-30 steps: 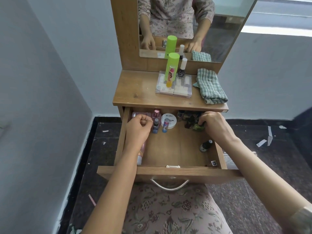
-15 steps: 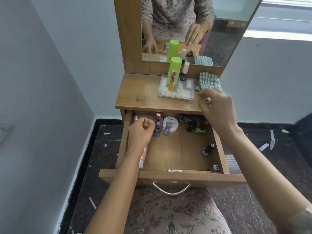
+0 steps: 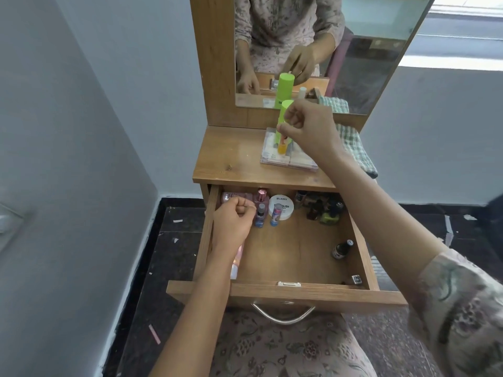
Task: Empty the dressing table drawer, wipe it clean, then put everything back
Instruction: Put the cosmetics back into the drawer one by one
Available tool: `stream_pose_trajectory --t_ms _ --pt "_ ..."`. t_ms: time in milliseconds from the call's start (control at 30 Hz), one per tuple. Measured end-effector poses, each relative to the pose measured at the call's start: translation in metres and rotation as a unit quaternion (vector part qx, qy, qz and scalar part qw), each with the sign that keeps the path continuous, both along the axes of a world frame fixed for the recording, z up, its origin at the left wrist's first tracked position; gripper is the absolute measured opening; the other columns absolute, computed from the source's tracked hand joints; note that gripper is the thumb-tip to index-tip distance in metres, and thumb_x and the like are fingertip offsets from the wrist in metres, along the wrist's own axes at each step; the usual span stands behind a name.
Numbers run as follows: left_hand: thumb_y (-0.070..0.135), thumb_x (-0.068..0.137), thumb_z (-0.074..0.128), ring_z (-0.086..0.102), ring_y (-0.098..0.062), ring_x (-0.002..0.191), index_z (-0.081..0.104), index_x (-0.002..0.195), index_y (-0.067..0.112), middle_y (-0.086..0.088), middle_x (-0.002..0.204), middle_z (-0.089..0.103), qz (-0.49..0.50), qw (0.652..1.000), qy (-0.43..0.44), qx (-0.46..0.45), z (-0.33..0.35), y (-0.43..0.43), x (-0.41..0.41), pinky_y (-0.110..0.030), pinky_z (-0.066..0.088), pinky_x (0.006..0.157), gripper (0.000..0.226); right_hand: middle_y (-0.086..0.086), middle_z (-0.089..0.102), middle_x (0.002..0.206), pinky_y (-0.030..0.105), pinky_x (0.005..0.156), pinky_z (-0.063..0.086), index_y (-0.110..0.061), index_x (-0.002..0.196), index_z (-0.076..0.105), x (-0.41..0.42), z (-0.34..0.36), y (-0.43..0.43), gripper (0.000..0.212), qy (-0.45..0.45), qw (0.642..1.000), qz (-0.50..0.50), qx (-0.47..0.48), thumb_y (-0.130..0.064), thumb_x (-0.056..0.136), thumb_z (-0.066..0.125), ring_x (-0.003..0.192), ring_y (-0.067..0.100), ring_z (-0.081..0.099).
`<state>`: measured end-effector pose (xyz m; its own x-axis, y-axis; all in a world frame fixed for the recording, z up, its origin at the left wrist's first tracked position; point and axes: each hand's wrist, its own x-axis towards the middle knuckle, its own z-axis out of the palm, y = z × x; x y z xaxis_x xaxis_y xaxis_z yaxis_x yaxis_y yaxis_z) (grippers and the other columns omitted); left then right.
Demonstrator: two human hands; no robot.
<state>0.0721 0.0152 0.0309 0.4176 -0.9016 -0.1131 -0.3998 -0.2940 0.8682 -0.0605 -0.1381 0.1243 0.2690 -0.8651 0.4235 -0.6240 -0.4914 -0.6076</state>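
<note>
Head: right hand (image 3: 304,126) over box (image 3: 288,160) on tabletop (image 3: 231,159), fingers curled pinch-like, contents can't tell. Left hand (image 3: 234,221) fisted at drawer (image 3: 299,295) back-left, nothing visible in it. Bottles (image 3: 260,213) stand upright along drawer back, just right of left hand, the nearer one; wood shows left of box.

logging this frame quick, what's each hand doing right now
Left hand: fingers curled, holding nothing visible.
Right hand: fingers curled; contents cannot be told.
</note>
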Motion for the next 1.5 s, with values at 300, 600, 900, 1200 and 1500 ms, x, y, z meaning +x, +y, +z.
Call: stream_pose_trajectory --t_ms 300,600,900,1200,1500 --pt "0.023 0.093 0.057 0.061 -0.006 0.079 0.065 0.099 0.016 0.003 0.088 0.068 0.002 1.000 -0.001 -0.001 0.000 0.000 0.000 0.001 0.038 0.054 0.013 0.006 0.071 0.075 0.026 0.072 0.057 -0.010 0.086 0.069 -0.033 0.011 0.025 0.012 -0.105 0.993 -0.028 0.053 -0.013 0.076 0.073 0.071 0.016 0.069" --pt "0.022 0.093 0.058 0.065 -0.012 0.084 0.065 0.099 0.017 0.001 0.088 0.068 0.006 1.000 0.019 0.000 -0.004 -0.001 0.000 -0.013 0.042 0.059 0.011 0.002 0.070 0.078 0.031 0.066 0.058 -0.015 0.090 0.069 -0.070 -0.026 0.102 0.015 -0.104 0.983 -0.020 0.153 -0.019 0.078 0.076 0.072 0.019 0.068" --pt "0.020 0.092 0.058 0.064 -0.014 0.083 0.066 0.096 0.016 0.002 0.086 0.067 0.014 1.000 0.010 0.002 -0.004 0.001 0.000 -0.013 0.037 0.058 0.010 0.002 0.065 0.085 0.014 0.067 0.047 -0.012 0.085 0.072 -0.038 -0.083 0.114 0.018 0.018 0.987 0.003 0.162 -0.005 0.069 0.077 0.072 0.012 0.062" --pt "0.022 0.094 0.056 0.057 -0.002 0.076 0.066 0.103 0.016 0.006 0.088 0.065 0.006 1.000 -0.015 0.007 -0.001 -0.001 0.000 -0.007 0.033 0.055 0.015 0.004 0.059 0.093 0.039 0.074 0.053 -0.009 0.097 0.051 -0.024 -0.101 0.102 0.027 0.107 0.981 -0.007 0.162 -0.001 0.077 0.068 0.082 0.020 0.056" --pt "0.023 0.094 0.057 0.055 0.000 0.073 0.066 0.104 0.016 0.008 0.087 0.064 0.004 1.000 -0.028 0.002 -0.003 0.000 0.000 -0.006 0.033 0.056 0.015 0.007 0.059 0.097 0.039 0.074 0.051 -0.007 0.098 0.051 -0.022 -0.100 0.095 0.027 0.105 0.980 -0.006 0.167 0.000 0.077 0.066 0.081 0.020 0.055"
